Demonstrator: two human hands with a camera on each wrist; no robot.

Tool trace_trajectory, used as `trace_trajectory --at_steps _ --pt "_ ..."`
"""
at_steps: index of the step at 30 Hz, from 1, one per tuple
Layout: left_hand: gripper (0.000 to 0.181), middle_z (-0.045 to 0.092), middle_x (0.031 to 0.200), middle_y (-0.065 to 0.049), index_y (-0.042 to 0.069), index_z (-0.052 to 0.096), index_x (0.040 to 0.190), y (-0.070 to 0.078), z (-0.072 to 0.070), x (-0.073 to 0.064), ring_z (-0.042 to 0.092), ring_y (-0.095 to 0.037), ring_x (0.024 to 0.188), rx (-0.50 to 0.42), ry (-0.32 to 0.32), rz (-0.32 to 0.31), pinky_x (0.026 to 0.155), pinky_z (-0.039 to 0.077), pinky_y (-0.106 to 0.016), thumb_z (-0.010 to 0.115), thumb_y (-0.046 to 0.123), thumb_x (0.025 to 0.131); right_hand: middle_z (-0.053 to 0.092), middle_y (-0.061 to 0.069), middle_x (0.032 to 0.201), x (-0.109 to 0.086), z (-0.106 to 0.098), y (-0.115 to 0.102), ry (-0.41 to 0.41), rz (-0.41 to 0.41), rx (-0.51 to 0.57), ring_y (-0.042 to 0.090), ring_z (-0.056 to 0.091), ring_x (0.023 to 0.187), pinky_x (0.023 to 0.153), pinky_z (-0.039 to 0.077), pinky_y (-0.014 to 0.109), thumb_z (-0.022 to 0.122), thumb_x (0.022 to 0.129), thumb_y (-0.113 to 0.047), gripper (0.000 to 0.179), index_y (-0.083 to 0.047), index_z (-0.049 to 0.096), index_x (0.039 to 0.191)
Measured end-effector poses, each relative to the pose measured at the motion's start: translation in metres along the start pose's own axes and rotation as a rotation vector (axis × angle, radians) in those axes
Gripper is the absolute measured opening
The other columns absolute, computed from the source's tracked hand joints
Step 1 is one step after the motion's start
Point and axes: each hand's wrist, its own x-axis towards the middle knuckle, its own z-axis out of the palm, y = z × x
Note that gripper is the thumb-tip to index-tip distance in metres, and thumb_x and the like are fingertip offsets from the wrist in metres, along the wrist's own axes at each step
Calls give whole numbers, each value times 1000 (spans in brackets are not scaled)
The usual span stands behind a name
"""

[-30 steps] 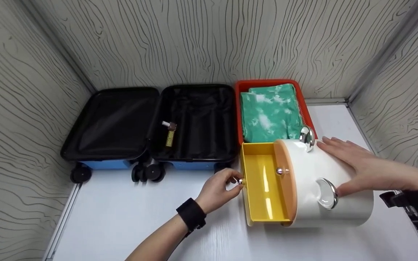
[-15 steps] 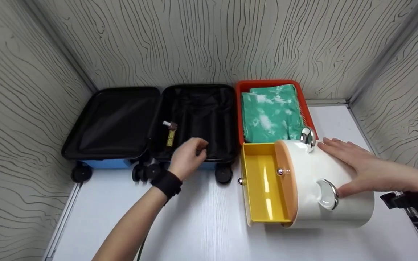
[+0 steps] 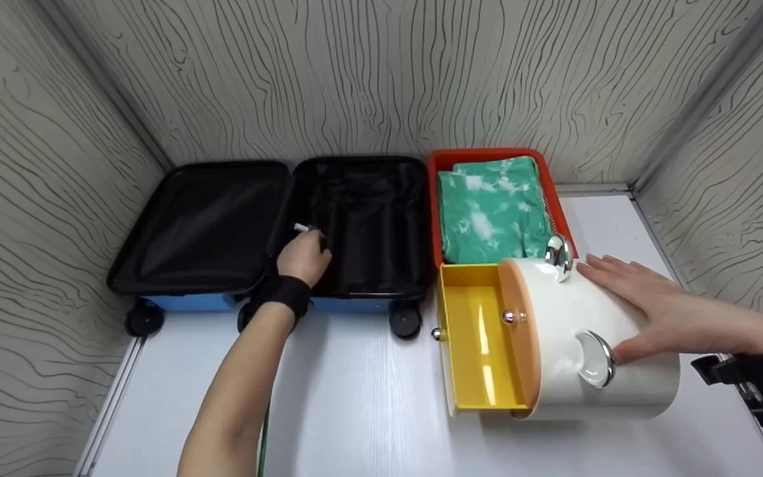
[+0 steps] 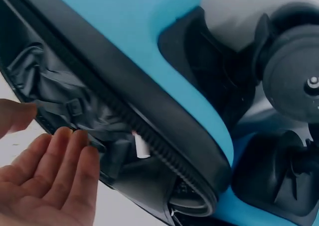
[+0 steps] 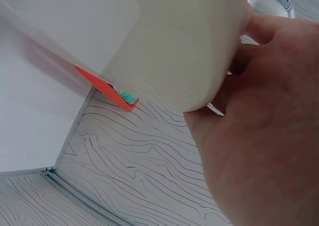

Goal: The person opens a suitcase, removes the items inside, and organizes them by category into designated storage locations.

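Observation:
My left hand [image 3: 303,257] reaches into the right half of an open suitcase [image 3: 375,225], over a small brown bottle with a white cap [image 3: 301,227]. In the left wrist view its fingers are loosely bent with nothing between them, and the white cap [image 4: 142,146] shows apart from them, partly behind the suitcase rim. My right hand [image 3: 669,308] rests spread on a white rounded drawer box [image 3: 620,384] with chrome-edged, ear-like parts. Its yellow drawer [image 3: 481,358] is pulled out and has a round metal knob [image 3: 438,334].
The suitcase's other black half [image 3: 216,225] lies open at left, with wheels [image 3: 405,320] toward the front. A red basket [image 3: 436,218] holding folded green-and-white cloth [image 3: 491,212] stands behind the drawer box. Patterned walls [image 3: 381,79] enclose the white table [image 3: 368,397].
My left hand has let go of the drawer knob and moved left into the suitcase, now covering the yellow-labelled piece near the bottle. The right hand stays on the box.

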Motion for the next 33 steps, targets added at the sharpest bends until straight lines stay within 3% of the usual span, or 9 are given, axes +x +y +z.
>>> trace_trajectory --at_steps 3,8,10,17,20,24,27,33 --pt "43 70 119 -19 -1 59 140 0 1 6 69 -34 95 42 -28 -41 81 55 -46 64 15 100 18 14 169 1 -1 -1 3 5 -4 51 12 149 107 15 79 90 70 -44 116 -33 23 164" --pt "25 71 103 -20 -3 72 120 1 4 11 68 -35 89 125 -121 -118 80 55 -47 59 8 101 16 14 169 1 -2 -1 0 3 -7 48 11 151 112 13 74 90 70 -44 118 -31 21 165" --pt "22 71 106 -21 -3 74 112 0 6 12 68 -36 94 139 -165 -152 84 55 -48 56 6 102 15 13 169 1 -2 -2 -3 3 -3 46 10 152 113 13 73 90 70 -43 119 -31 20 165" --pt "30 65 128 -23 -3 69 125 -11 24 25 63 -38 113 63 -331 -285 98 50 -50 51 7 103 16 12 169 0 0 -4 -1 8 3 46 12 152 110 15 75 90 69 -44 118 -34 21 164" --pt "32 58 136 -27 -5 67 128 -9 25 25 59 -39 118 62 -370 -312 100 49 -49 53 7 101 17 11 169 0 0 -4 1 6 -3 46 12 151 109 16 76 91 69 -45 118 -34 22 164" --pt "38 46 142 -36 -9 60 135 -3 25 25 53 -44 125 85 -369 -326 102 47 -52 54 9 101 17 13 169 0 -1 -3 2 8 0 49 12 151 108 15 78 90 69 -46 118 -33 22 164" --pt "36 52 138 -34 -7 63 132 -3 29 25 55 -44 123 76 -342 -323 102 47 -52 54 8 101 17 16 169 -2 -1 -3 5 16 5 52 12 149 107 14 80 90 70 -46 117 -33 22 164" --pt "30 66 119 -26 -11 58 128 -7 31 19 65 -38 109 -53 -190 -377 96 52 -47 51 5 103 18 16 168 -3 -1 -4 6 18 4 52 12 149 105 15 80 90 70 -46 116 -34 23 164"
